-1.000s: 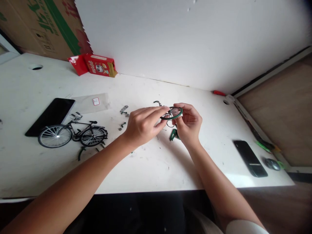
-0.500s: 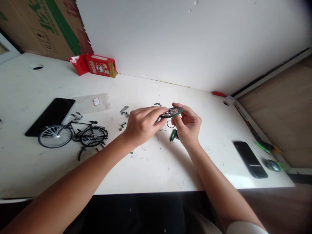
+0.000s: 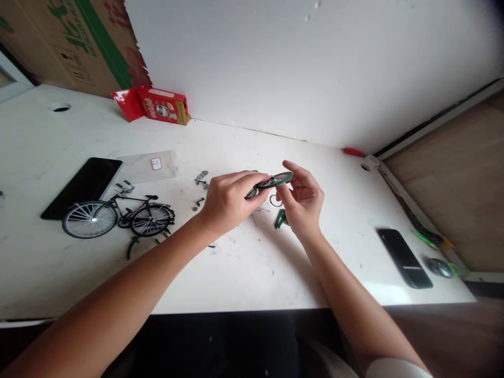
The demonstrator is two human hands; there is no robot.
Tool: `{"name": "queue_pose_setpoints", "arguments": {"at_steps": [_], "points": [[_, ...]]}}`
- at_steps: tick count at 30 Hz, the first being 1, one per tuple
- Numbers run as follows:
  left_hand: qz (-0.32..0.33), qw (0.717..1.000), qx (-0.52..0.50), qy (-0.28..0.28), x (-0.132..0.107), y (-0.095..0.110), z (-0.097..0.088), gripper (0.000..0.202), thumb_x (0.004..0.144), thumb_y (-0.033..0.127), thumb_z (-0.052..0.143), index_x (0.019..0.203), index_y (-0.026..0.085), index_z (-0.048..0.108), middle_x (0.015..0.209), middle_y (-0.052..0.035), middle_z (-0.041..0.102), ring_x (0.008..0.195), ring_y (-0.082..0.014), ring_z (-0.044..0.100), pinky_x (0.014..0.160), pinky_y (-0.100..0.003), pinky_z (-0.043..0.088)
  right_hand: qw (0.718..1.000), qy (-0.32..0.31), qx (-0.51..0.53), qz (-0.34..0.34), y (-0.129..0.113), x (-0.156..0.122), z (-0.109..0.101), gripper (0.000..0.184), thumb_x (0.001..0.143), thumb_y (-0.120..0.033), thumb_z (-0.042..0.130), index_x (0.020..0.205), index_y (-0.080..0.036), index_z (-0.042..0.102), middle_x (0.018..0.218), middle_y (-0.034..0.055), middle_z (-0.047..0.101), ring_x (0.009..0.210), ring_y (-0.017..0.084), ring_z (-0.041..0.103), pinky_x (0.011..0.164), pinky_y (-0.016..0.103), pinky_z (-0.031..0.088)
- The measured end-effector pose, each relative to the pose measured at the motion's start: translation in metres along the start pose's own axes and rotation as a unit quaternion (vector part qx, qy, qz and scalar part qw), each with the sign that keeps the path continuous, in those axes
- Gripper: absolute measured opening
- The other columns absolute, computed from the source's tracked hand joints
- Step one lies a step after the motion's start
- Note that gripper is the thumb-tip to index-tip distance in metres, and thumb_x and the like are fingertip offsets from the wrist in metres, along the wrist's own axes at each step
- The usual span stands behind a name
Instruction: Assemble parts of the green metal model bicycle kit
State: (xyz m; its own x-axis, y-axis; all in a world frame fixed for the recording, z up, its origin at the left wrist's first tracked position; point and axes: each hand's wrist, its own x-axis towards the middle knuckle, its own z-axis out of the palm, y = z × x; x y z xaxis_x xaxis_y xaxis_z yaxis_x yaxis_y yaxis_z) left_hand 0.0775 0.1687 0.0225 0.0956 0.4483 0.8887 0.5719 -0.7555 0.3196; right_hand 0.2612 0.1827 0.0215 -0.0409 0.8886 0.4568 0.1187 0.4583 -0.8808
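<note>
Above the white table, my left hand [image 3: 232, 202] pinches a small spoked bicycle wheel [image 3: 275, 180] with a green rim, between thumb and fingers. Another dark part, partly hidden, shows under those fingers. My right hand [image 3: 301, 199] is at the wheel's right side, its thumb at the lower edge and its fingers spread away from the rim. Below the hands lie a green frame-like piece [image 3: 280, 218] and a thin dark ring [image 3: 275, 200]. Left of my left hand are small grey and green parts [image 3: 202, 177]. A black model bicycle [image 3: 134, 212] rests farther left.
A black tablet-like slab [image 3: 84, 186] and a clear plastic bag [image 3: 145, 165] lie at the left. At the back stands an opened red box [image 3: 165, 106] near a cardboard sheet [image 3: 79, 42]. A black case [image 3: 405, 257] and a computer mouse [image 3: 440, 268] are at right.
My right fingers have lifted off the far rim and spread apart. The wheel has tilted and shifted slightly left, still in my left hand.
</note>
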Motion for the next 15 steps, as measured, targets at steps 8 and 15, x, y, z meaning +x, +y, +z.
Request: {"name": "queue_pose_setpoints", "arguments": {"at_steps": [8,15], "points": [[-0.084,0.995,-0.027,0.039,0.001,0.003,0.002,0.008,0.092,0.020,0.078,0.100,0.019,0.078,0.092,-0.0038,0.084,0.078,-0.0173,0.079,0.073,-0.030,0.064,0.999,0.038,-0.017,-0.020,-0.001,0.000,-0.001,0.042,0.089,-0.042,0.083,0.126,-0.031,0.067,0.092,0.0032,0.074,0.082,0.018,0.071,0.054,0.032,0.057],[-0.086,0.995,0.017,0.047,0.004,-0.012,-0.004,0.009,0.093,0.023,0.078,0.101,0.019,0.079,0.093,-0.0055,0.084,0.079,-0.0187,0.079,0.072,-0.031,0.063,0.971,-0.136,-0.194,-0.015,0.017,0.021,-0.034,0.012,0.093,-0.035,0.078,0.100,-0.026,0.080,0.098,0.0051,0.077,0.083,0.018,0.069,0.068,0.035,0.057]]}}
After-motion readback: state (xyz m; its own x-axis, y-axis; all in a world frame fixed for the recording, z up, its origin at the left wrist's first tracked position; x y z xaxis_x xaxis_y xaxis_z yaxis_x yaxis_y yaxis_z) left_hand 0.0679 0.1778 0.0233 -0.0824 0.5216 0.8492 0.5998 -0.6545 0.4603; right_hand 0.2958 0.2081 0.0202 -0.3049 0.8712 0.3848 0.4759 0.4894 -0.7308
